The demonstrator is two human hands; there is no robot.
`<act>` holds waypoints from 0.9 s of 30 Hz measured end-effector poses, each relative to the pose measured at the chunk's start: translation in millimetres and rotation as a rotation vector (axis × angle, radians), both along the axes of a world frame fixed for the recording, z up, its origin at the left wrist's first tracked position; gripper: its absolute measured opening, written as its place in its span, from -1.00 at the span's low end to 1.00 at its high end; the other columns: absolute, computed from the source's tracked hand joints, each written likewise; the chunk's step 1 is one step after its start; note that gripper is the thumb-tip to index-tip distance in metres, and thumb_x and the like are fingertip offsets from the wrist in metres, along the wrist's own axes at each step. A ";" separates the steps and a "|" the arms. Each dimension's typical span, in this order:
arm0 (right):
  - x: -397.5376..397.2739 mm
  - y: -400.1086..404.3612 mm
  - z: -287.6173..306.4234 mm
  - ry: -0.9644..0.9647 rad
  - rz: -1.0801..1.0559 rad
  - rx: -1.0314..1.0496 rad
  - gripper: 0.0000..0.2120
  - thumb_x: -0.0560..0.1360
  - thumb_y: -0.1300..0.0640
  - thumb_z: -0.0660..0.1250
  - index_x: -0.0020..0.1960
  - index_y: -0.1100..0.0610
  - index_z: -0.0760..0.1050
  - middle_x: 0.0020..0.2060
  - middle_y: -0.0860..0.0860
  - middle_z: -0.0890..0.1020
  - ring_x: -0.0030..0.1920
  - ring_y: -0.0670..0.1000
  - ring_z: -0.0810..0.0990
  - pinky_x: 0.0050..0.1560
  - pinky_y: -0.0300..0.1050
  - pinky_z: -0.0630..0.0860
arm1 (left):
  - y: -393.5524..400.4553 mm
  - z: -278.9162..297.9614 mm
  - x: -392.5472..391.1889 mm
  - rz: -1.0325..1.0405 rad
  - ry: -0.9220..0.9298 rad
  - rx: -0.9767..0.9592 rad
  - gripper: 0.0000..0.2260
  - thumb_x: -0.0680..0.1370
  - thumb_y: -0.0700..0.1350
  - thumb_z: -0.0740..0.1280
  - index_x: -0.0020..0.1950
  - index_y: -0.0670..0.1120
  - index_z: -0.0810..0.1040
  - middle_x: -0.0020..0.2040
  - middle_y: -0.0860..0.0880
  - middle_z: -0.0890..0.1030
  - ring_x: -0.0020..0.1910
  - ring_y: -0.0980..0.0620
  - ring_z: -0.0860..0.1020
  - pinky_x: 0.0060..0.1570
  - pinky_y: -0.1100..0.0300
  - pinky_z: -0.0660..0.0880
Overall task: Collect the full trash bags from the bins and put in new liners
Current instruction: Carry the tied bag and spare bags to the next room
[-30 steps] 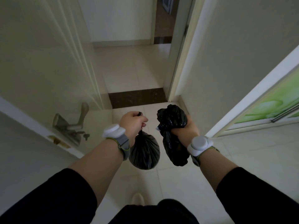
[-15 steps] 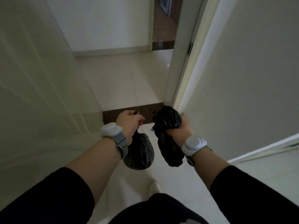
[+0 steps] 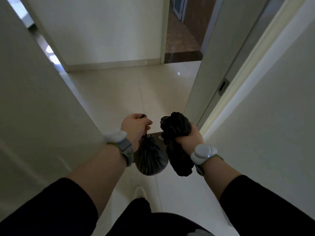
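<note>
Right now we judge we are in the carrying step: both bags are in hand and we are walking through a doorway, so the bins themselves lie out of view. The next move calls for steering past the door frame (image 3: 201, 92) at about one o'clock and reaching wherever the bags go, or the next bin, before any new liner can be fitted.

Our left fingers (image 3: 148, 123) are curled tight, pinching the gathered neck of the tied trash bag (image 3: 150, 159), which hangs round and full below the left hand (image 3: 135, 127), close to six o'clock of it. Our right fingers (image 3: 185, 139) are wrapped around the middle of the crumpled black bag (image 3: 177, 132), clamped on it, with plastic bulging above the fist and drooping below the right hand (image 3: 191, 137). Whether this second bundle is a full bag or a wad of fresh liners we cannot tell; the light is dim and the plastic is bunched.

The two bags hang just beside each other, perhaps touching, over the pale tiled floor (image 3: 122, 92). Each wrist carries a white sensor band (image 3: 203, 153). At twelve o'clock a hall wall (image 3: 105, 31) faces us, with a darker opening at one o'clock. A shoe tip (image 3: 140, 191) shows at six o'clock.
</note>
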State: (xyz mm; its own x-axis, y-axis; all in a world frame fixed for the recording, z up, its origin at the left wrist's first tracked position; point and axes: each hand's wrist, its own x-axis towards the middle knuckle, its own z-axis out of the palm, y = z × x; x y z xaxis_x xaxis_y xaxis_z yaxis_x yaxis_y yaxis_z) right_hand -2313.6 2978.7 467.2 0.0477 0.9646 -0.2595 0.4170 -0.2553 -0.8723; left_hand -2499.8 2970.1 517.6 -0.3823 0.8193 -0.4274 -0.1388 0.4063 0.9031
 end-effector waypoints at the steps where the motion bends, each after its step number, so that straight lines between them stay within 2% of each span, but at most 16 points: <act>1: -8.1 20.6 1.4 0.003 -0.023 0.004 -0.48 0.30 0.13 0.48 0.21 -0.03 0.40 -0.21 -0.20 0.53 -0.20 -0.06 0.54 -0.32 -0.30 0.35 | 22.1 1.3 -7.4 -0.029 0.001 -0.002 -0.82 0.45 -0.31 0.36 0.04 -0.21 0.54 -0.23 -0.16 0.62 -0.40 0.03 0.51 -0.40 0.21 0.45; 3: -20.9 54.5 6.8 -0.003 -0.052 -0.004 -0.49 0.32 0.16 0.47 0.21 0.01 0.39 -0.24 -0.23 0.50 -0.27 -0.16 0.48 -0.35 -0.31 0.34 | 58.3 7.2 -18.5 -0.096 -0.005 -0.009 -0.83 0.46 -0.31 0.35 0.05 -0.21 0.54 -0.23 -0.16 0.62 -0.41 0.03 0.50 -0.39 0.20 0.45; 8: -41.1 129.5 12.9 -0.018 -0.103 -0.014 -0.51 0.34 0.15 0.47 0.21 0.03 0.38 -0.24 -0.18 0.50 -0.24 -0.04 0.48 -0.33 -0.28 0.35 | 145.4 18.6 -35.0 -0.179 0.000 -0.020 -0.80 0.46 -0.31 0.35 0.08 -0.23 0.53 -0.20 -0.19 0.60 -0.37 -0.01 0.48 -0.33 0.13 0.42; 11: -48.5 179.6 12.2 -0.014 -0.121 -0.026 -0.49 0.35 0.15 0.47 0.25 0.07 0.36 -0.12 -0.05 0.53 -0.13 0.03 0.52 -0.18 -0.17 0.40 | 204.0 20.2 -40.5 -0.217 -0.009 -0.023 -0.78 0.47 -0.32 0.35 0.10 -0.26 0.51 -0.12 -0.22 0.59 -0.38 0.01 0.48 -0.35 0.17 0.42; 15: -52.7 264.5 2.2 0.019 -0.131 -0.002 -0.46 0.34 0.19 0.48 0.26 0.09 0.35 -0.14 -0.09 0.50 -0.12 0.03 0.50 -0.15 -0.11 0.42 | 294.2 19.1 -48.7 -0.235 0.008 -0.010 -0.78 0.47 -0.32 0.35 0.11 -0.26 0.50 -0.09 -0.22 0.60 -0.37 0.01 0.50 -0.36 0.19 0.43; 19: -50.6 357.7 2.6 0.021 -0.124 -0.009 -0.44 0.30 0.19 0.49 0.23 0.07 0.36 -0.16 -0.13 0.51 -0.13 0.06 0.55 -0.11 0.02 0.52 | 384.1 20.4 -54.6 -0.226 0.048 -0.013 -0.80 0.48 -0.31 0.33 0.10 -0.24 0.52 -0.14 -0.17 0.62 -0.37 0.04 0.51 -0.34 0.23 0.47; 22: -46.6 413.8 7.1 0.022 -0.135 -0.007 -0.47 0.27 0.18 0.48 0.16 0.03 0.35 -0.15 -0.08 0.52 -0.09 0.15 0.57 -0.03 0.15 0.57 | 441.7 21.1 -55.8 -0.224 0.055 -0.006 -0.82 0.50 -0.30 0.31 0.10 -0.21 0.52 -0.21 -0.10 0.63 -0.34 0.03 0.53 -0.28 0.20 0.50; 27: -37.2 494.7 11.3 -0.009 -0.178 -0.036 -0.45 0.31 0.19 0.48 0.24 0.10 0.35 -0.09 0.02 0.56 -0.10 0.13 0.58 -0.13 -0.02 0.53 | 538.4 24.0 -47.0 -0.281 0.045 -0.007 -0.82 0.49 -0.29 0.32 0.08 -0.19 0.51 -0.24 -0.09 0.62 -0.36 0.04 0.52 -0.30 0.20 0.49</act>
